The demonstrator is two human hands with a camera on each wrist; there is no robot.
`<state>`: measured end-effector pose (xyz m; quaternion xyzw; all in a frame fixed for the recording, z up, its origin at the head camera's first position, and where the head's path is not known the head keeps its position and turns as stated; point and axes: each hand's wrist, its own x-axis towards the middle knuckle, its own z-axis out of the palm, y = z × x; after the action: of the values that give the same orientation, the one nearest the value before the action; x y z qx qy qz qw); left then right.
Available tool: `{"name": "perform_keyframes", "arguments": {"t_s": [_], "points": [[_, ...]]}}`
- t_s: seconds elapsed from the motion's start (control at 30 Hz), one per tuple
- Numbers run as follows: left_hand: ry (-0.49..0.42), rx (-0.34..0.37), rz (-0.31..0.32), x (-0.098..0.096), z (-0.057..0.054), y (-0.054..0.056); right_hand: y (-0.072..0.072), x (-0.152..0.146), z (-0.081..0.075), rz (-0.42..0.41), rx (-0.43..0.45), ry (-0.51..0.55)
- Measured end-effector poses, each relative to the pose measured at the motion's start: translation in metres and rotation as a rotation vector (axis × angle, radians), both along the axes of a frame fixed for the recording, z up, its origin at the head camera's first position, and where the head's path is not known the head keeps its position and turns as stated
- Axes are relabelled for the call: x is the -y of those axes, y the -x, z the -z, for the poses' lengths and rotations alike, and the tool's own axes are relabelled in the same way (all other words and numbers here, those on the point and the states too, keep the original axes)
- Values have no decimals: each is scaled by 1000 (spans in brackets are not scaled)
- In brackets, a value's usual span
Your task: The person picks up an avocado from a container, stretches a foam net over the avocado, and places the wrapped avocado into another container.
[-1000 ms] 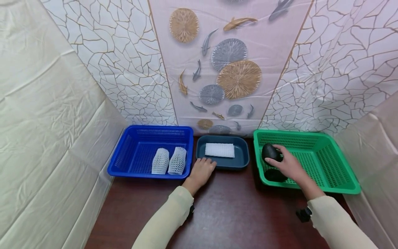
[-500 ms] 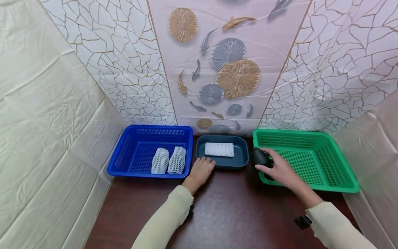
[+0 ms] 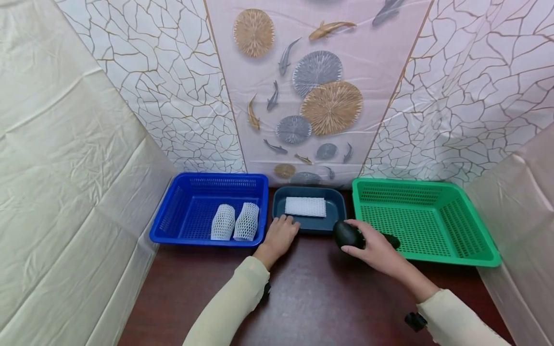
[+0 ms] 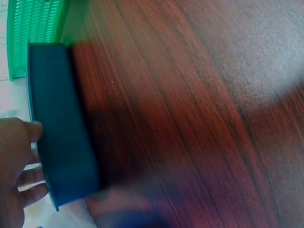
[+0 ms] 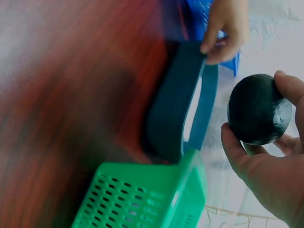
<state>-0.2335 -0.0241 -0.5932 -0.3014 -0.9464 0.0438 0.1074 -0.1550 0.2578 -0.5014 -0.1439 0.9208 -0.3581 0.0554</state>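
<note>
I have the right hand point(image 3: 375, 247) with its grip holding a dark egg-shaped fruit point(image 3: 346, 234), and in the right wrist view I see thumb and fingertips around its sides. Taking the teal tray point(image 3: 336, 211) as my dial in the head view, the fruit is at 4 o'clock, its outline near the tray's corner; I cannot tell how high it is above the tabletop point(image 3: 311, 288). At 8 o'clock my left hand point(image 3: 279, 238) keeps a narrow grip on the tray's near rim, some fingers reaching over the edge.

A flat white net sleeve point(image 3: 305, 206) lies in the tray. At 3 o'clock is the green basket point(image 3: 446, 226), with another dark piece point(image 3: 393, 240) at its 8 o'clock, partly behind the right hand. At 9 o'clock, the blue basket point(image 3: 190, 216) has two rounded net bundles point(image 3: 223, 222) side by side at its 4 o'clock. A printed backdrop point(image 3: 298, 81) hangs at 12.
</note>
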Motion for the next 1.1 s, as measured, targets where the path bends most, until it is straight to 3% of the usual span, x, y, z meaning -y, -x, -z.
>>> {"name": "perform_keyframes", "arguments": {"t_s": [0.43, 0.77, 1.1], "points": [[-7, 5, -9, -1, -2, 4, -11, 15, 36, -98, -19, -77], [-15, 36, -19, -2, -1, 4, -11, 18, 60, -114, 41, -178], [-23, 12, -38, -3, -1, 1, -10, 21, 80, -117, 48, -251]]}}
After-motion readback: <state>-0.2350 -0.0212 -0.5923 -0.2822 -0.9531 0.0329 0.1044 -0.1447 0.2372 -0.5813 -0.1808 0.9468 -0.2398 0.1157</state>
